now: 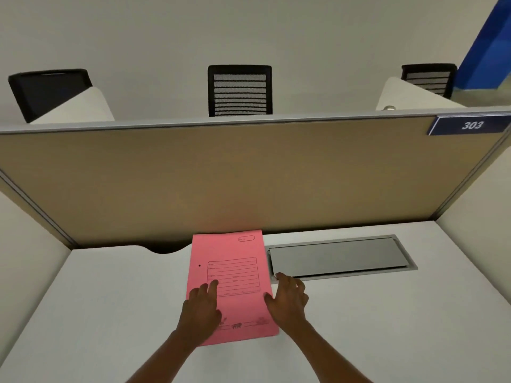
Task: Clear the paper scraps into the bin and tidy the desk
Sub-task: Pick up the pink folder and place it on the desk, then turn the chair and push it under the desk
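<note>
A pink paper folder (235, 275) with a printed form on its cover lies flat on the white desk (110, 313), its far end near the tan partition. My left hand (201, 305) rests palm down on the folder's lower left part, fingers spread. My right hand (289, 297) lies against the folder's right edge, thumb touching the cover and fingers on the desk. Neither hand grips anything. No paper scraps and no bin are in view.
A grey metal cable hatch (340, 257) is set into the desk right of the folder. A tan partition (221, 178) with a blue "303" tag (470, 125) closes the far side; white side panels flank the desk. Black chairs (240, 91) stand beyond.
</note>
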